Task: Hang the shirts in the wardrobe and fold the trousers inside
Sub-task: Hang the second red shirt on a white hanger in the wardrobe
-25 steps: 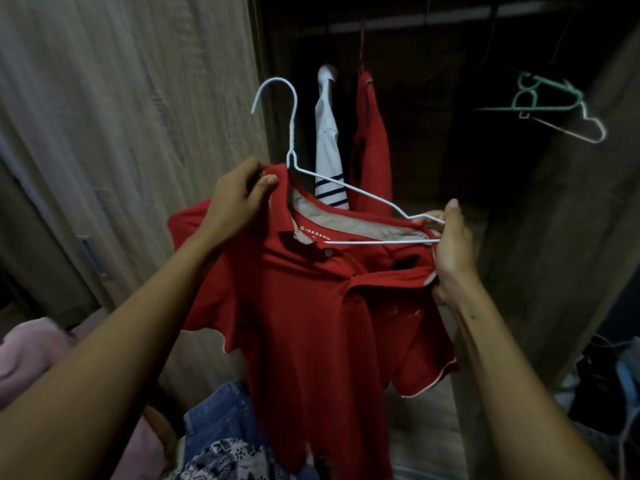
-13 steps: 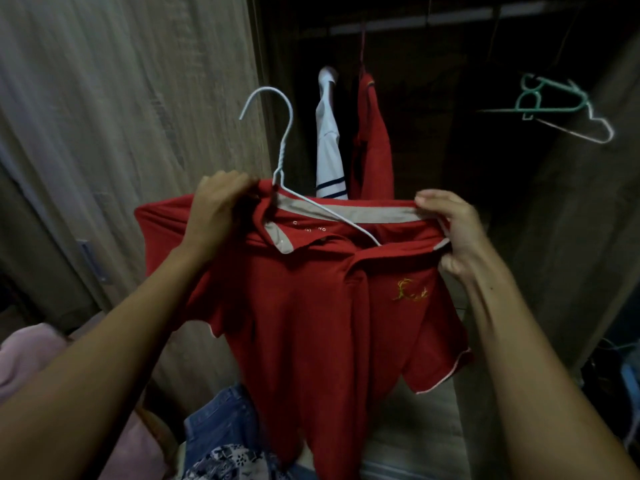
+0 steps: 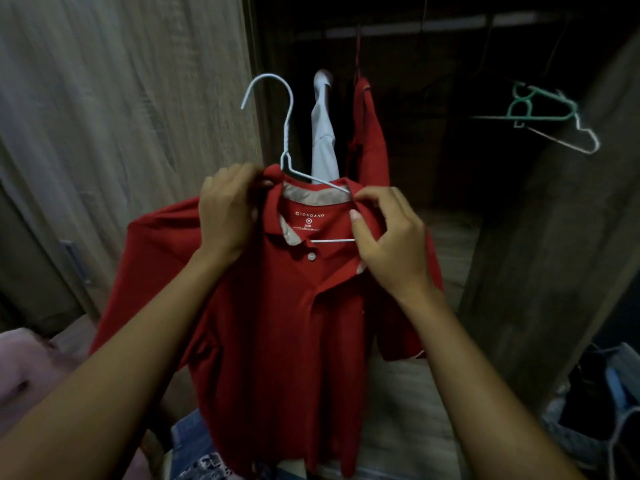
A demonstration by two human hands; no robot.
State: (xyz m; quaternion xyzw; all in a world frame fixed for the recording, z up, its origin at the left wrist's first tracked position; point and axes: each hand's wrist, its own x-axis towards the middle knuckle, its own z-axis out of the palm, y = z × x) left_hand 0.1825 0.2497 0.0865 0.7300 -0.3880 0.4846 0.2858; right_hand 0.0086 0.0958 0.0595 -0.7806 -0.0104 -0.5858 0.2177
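A red polo shirt (image 3: 287,323) hangs in front of me on a white wire hanger (image 3: 286,129), whose hook sticks up above the collar. My left hand (image 3: 227,216) grips the collar at the shirt's left shoulder. My right hand (image 3: 388,237) pinches the collar on the right side, near the hanger's lower bar. Behind them, inside the open wardrobe, a white shirt (image 3: 323,143) and another red shirt (image 3: 369,140) hang from the rail (image 3: 408,27). Blue denim (image 3: 192,441) lies low in the view, under the shirt.
The wardrobe's wooden door (image 3: 121,116) stands open on the left and a wooden side panel (image 3: 561,254) on the right. A green hanger (image 3: 533,109) and a pale hanger (image 3: 575,140) hang at the upper right. Pink fabric (image 3: 24,368) lies at the lower left, and dark clothes (image 3: 595,403) at the lower right.
The shirt now sits squarely on the hanger with both shoulders covered. My right hand moved inward from the shoulder to the collar. My left hand stays at the collar's left side.
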